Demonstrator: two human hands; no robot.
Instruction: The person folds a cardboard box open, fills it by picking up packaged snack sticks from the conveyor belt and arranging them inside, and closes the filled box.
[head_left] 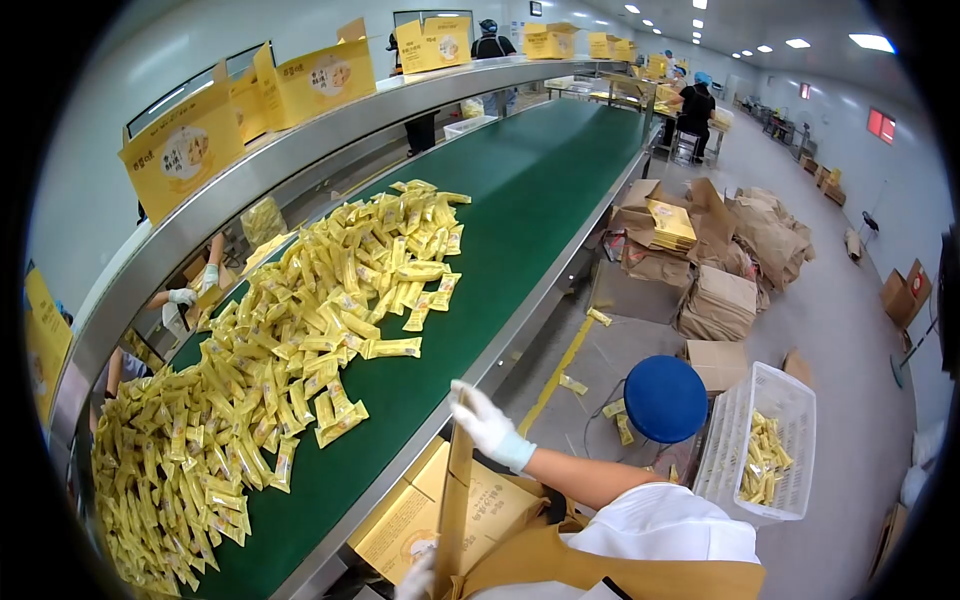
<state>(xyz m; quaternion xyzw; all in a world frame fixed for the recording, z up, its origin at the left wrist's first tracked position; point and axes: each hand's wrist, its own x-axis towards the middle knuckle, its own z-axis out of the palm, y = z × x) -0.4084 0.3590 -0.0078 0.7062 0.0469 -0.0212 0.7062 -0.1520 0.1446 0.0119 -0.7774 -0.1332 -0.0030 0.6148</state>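
Observation:
My right hand, in a white glove, has its fingers closed over the upper end of a folded yellow carton. The carton stands nearly edge-on to me beside the conveyor. At the bottom edge, my left hand, also gloved, grips the carton's lower part; the frame cuts off much of that hand. Printed yellow cartons lie just beneath, below the belt's side. On the green conveyor belt, a large heap of small yellow wrapped packets spreads along the far side.
Printed boxes line the metal shelf above the belt. Across it, a co-worker's gloved hand shows. To my right stand a blue stool, a white crate holding packets, and brown paper stacks. Loose packets lie on the floor.

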